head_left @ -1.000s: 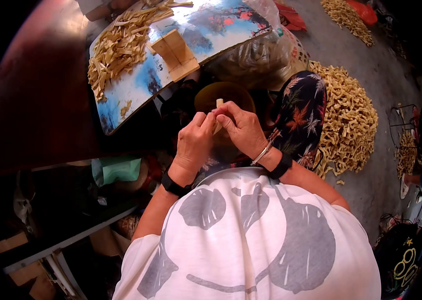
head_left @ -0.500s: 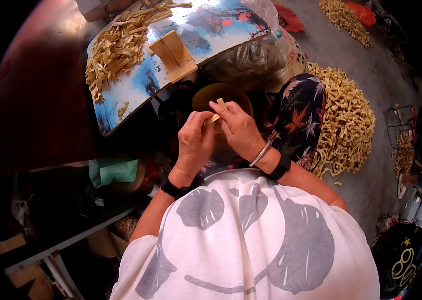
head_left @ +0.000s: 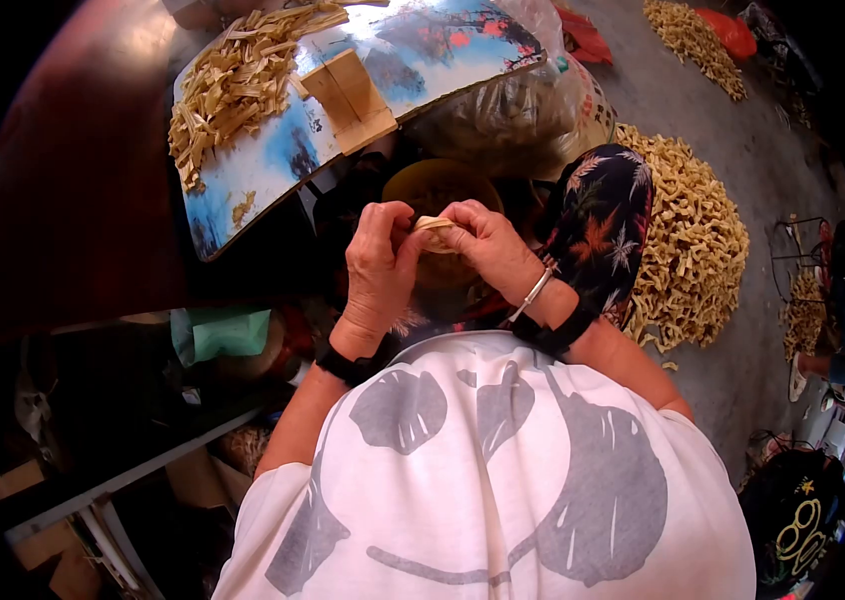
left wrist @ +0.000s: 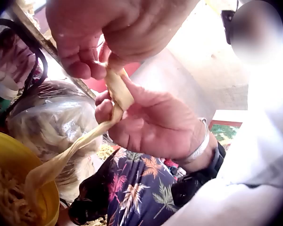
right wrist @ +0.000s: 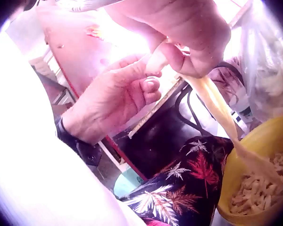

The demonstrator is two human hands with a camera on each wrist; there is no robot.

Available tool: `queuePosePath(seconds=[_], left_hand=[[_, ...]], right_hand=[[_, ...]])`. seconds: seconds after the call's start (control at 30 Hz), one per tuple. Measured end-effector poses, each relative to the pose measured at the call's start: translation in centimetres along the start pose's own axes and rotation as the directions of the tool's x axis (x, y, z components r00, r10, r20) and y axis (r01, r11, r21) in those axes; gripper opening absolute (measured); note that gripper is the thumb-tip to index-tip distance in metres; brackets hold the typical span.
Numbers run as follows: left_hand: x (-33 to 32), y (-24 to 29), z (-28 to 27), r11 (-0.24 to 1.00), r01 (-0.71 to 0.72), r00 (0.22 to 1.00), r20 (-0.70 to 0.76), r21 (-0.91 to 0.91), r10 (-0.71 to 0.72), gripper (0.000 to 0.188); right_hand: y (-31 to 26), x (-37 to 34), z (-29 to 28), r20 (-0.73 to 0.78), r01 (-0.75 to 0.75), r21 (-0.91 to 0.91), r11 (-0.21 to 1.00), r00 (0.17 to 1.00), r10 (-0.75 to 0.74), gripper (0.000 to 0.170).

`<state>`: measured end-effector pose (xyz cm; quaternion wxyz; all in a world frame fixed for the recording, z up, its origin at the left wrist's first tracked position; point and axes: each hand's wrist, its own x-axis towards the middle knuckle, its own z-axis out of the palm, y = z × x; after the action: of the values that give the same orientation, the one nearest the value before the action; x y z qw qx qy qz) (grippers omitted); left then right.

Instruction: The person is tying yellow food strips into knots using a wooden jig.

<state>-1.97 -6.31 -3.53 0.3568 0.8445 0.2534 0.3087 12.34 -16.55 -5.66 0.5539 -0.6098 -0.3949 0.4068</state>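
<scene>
A pale yellow, flat, pliable strip [head_left: 432,222] is held between both hands, folded over itself. My left hand [head_left: 381,255] pinches one end between thumb and fingertips. Close against it, my right hand [head_left: 495,250] grips the fold with thumb and curled fingers. In the left wrist view the strip's long tail [left wrist: 75,150] drops from the right hand into a yellow bucket [left wrist: 49,190]. Small pale pieces [right wrist: 257,193] lie inside that bucket in the right wrist view.
A blue-and-white painted board [head_left: 243,215] ahead bears a heap of loose strips [head_left: 228,95] and a wooden block [head_left: 348,100]. A clear plastic bag [head_left: 503,125] stands beyond the bucket. Short yellow pieces [head_left: 693,250] are piled on the floor, right of a patterned trouser leg [head_left: 603,230].
An end of the strip stuck up above the fingers; now the strip lies folded across between both hands. The left hand has shifted slightly left and up, its fingertips turned toward the right hand.
</scene>
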Motion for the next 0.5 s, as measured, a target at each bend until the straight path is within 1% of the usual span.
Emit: queuePosePath(seconds=[0.03, 0.07, 0.17, 0.2, 0.23, 0.27, 0.37, 0.47, 0.5], left_hand=[[0.1, -0.2, 0.0, 0.994, 0.081, 0.996, 0.029, -0.072, -0.079, 0.024], [0.1, 0.0, 0.0, 0.999, 0.030, 1.000, 0.009, 0.012, -0.030, 0.021], [-0.2, 0.1, 0.2, 1.000, -0.004, 1.000, 0.015, 0.017, 0.004, 0.017], [-0.3, 0.2, 0.3, 0.984, 0.115, 0.993, 0.051, -0.139, -0.109, 0.013], [-0.6, 0.4, 0.3, 0.929, 0.235, 0.971, 0.104, -0.286, -0.214, 0.010], [-0.8, 0.5, 0.4, 0.838, 0.350, 0.936, 0.172, -0.418, -0.306, 0.007], [-1.1, 0.7, 0.6, 0.867, 0.295, 0.955, 0.161, -0.402, -0.250, 0.009], [-1.2, 0.1, 1.0, 0.948, 0.157, 0.985, -0.026, -0.275, -0.171, 0.005], [-1.0, -0.4, 0.9, 0.937, 0.179, 0.979, -0.040, -0.300, -0.200, 0.004]], right_hand=[[0.1, 0.1, -0.4, 0.125, -0.187, 0.183, 0.965, 0.978, 0.166, 0.014], [0.2, 0.0, -0.6, 0.245, -0.300, 0.395, 0.868, 0.945, 0.215, 0.017], [-0.8, -0.3, 0.4, 0.244, -0.372, 0.652, 0.661, 0.928, 0.282, 0.020], [-0.6, -0.2, 0.5, 0.218, -0.355, 0.611, 0.708, 0.935, 0.281, 0.020], [-0.3, -0.1, 0.7, 0.191, -0.338, 0.567, 0.751, 0.941, 0.279, 0.020], [-0.2, 0.0, 0.8, 0.165, -0.321, 0.521, 0.791, 0.947, 0.276, 0.020], [-0.4, 0.0, 1.8, 0.036, -0.231, 0.444, 0.866, 0.970, 0.240, 0.022], [-0.8, 0.3, 2.2, 0.066, -0.184, 0.476, 0.860, 0.983, 0.174, 0.024], [-1.3, 0.1, 1.9, 0.067, -0.203, 0.406, 0.891, 0.979, 0.193, 0.024]])
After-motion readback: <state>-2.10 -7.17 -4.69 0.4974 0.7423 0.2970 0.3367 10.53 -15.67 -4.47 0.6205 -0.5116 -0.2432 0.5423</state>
